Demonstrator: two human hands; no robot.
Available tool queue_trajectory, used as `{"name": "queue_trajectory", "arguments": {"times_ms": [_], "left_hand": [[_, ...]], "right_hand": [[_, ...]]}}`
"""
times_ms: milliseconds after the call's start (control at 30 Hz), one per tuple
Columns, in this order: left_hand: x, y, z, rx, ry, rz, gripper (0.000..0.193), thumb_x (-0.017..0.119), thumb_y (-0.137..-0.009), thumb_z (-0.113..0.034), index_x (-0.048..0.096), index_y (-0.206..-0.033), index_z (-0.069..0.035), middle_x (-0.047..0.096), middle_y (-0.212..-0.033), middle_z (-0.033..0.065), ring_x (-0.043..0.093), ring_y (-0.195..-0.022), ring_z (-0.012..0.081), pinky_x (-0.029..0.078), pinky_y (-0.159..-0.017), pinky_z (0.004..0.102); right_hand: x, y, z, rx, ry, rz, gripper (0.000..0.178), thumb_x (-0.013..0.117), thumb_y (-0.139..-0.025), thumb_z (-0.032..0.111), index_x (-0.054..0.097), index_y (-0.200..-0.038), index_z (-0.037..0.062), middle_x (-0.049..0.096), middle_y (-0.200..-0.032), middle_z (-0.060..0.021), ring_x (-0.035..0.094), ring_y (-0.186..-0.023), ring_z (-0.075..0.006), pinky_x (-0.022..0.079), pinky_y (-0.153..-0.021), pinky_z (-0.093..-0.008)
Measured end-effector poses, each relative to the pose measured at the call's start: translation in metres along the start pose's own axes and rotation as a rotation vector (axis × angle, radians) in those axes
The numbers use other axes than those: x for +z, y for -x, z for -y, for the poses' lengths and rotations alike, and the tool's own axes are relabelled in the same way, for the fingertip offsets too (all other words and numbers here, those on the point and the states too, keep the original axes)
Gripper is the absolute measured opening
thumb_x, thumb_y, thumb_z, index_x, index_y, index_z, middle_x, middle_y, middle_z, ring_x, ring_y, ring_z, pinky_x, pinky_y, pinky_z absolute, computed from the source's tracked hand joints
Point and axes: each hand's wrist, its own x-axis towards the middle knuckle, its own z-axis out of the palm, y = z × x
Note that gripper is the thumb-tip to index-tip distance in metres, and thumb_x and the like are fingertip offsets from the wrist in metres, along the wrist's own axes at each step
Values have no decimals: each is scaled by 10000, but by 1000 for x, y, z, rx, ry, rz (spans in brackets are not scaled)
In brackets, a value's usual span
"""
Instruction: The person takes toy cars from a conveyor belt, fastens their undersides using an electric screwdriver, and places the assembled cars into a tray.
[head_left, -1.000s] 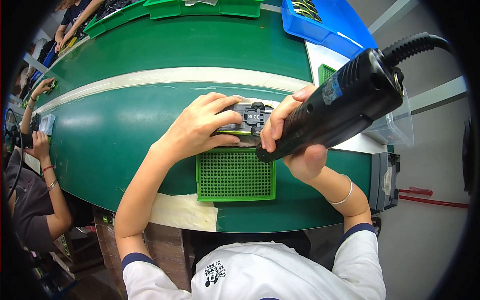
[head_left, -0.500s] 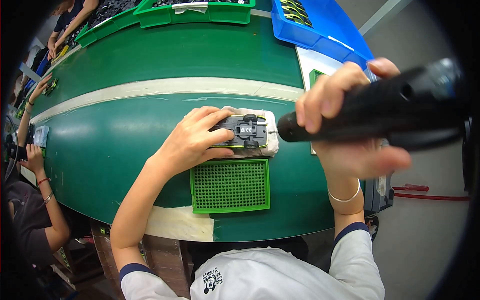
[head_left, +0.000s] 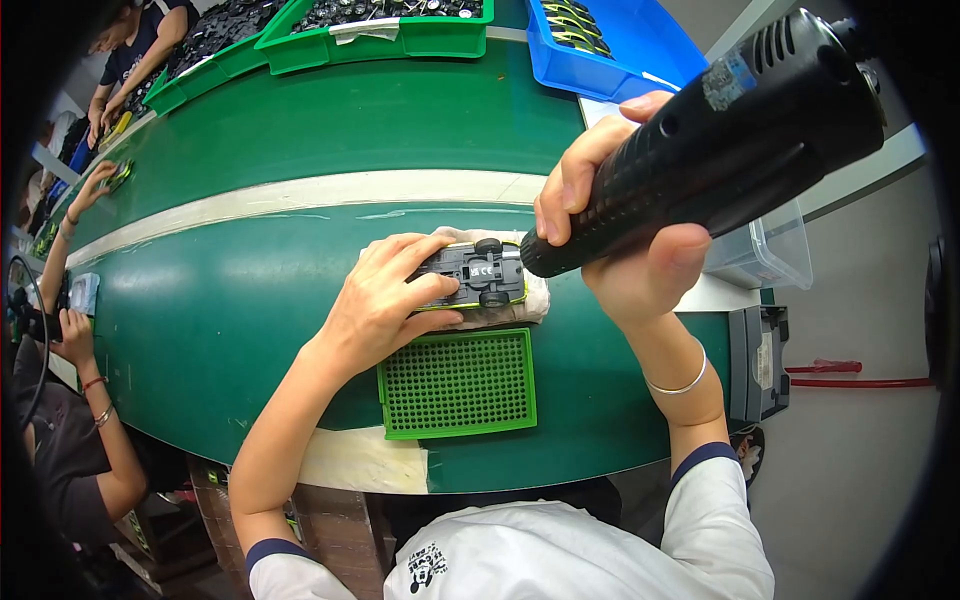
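Note:
A toy car (head_left: 487,272) lies upside down, its dark underside and black wheels facing up, on a pale cloth-like pad (head_left: 537,302). My left hand (head_left: 385,290) is wrapped over one end of the car, thumb and fingers pressing it onto the pad. My right hand (head_left: 640,280) grips a black electric screwdriver (head_left: 720,150), held slanted with its nose at the car's right end. The nose covers the bit and the spot it meets, so contact there is hidden. Just below the pad sits a green tray (head_left: 458,385) with a grid of small holes.
Green bins (head_left: 380,45) of small parts stand along the far side, beside a blue bin (head_left: 620,70) with yellow-green pieces. A clear plastic box (head_left: 780,245) and a grey case (head_left: 760,365) are at the right. Co-workers' hands (head_left: 95,185) work at the left.
The screwdriver in my right hand has swung from nearly level to a steeper slant, its nose moving left to the car's end. My left hand still holds the car.

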Motion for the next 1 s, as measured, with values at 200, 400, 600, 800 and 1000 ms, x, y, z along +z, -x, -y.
{"name": "queue_trajectory", "arguments": {"times_ms": [200, 400, 600, 800, 1000], "left_hand": [[0, -2, -3, -3, -7, 7, 333, 718, -581, -147, 536, -842, -50, 523, -1086, 148, 500, -959, 325, 410, -791, 407], [-7, -2, -2, -19, -73, 34, 280, 705, -607, -177, 546, -810, -67, 521, -1081, 112, 498, -949, 289, 410, -784, 391], [1, -6, -2, -8, -38, 24, 290, 716, -587, -171, 550, -800, -65, 522, -1092, 106, 504, -940, 285, 410, -786, 392], [0, -7, -2, 5, -49, 18, 290, 717, -584, -172, 551, -796, -65, 520, -1101, 102, 505, -940, 282, 410, -783, 388], [-1, -6, -2, -2, -44, 11, 294, 718, -581, -170, 549, -798, -68, 521, -1103, 102, 505, -942, 280, 410, -781, 387]], "right_hand": [[-4, -2, 8, -10, 4, -14, 781, 403, -716, 695, 249, -1108, 38, 442, -689, -84, 490, -490, -145, 442, -459, -257], [-9, -5, 3, -118, -234, -68, 629, 518, -730, 502, 321, -1042, -7, 472, -697, -95, 502, -511, -138, 431, -457, -245], [-7, -4, 0, -54, -57, -44, 784, 457, -737, 640, 244, -1126, -7, 448, -701, -77, 495, -515, -134, 434, -472, -236], [2, 0, -14, -165, -414, -118, 484, 697, -695, 108, 373, -1029, -23, 518, -665, -41, 500, -548, -74, 399, -489, -179], [0, 0, -11, -102, -236, -71, 599, 603, -712, 345, 312, -1078, -30, 488, -670, -59, 502, -524, -101, 422, -477, -201]]}}
